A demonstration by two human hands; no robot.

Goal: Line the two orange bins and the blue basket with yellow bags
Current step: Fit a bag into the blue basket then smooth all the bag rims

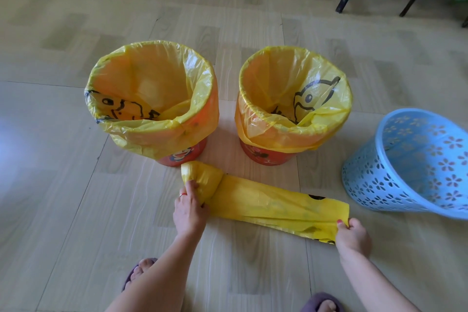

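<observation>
Two orange bins, left-centre (pixel 162 106) and centre (pixel 291 111), stood lined with yellow bags; the blue basket (pixel 410 167) at right remained bare. The left hand (pixel 188 210) gripped the bag roll (pixel 202 180) on the floor as the right hand (pixel 353 234) pinched the unrolled bag (pixel 278 206) at lower centre.

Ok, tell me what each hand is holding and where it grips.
The left hand holds the roll of yellow plastic bags by its rolled body. The right hand pinches the free end of the unrolled yellow bag strip.
</observation>
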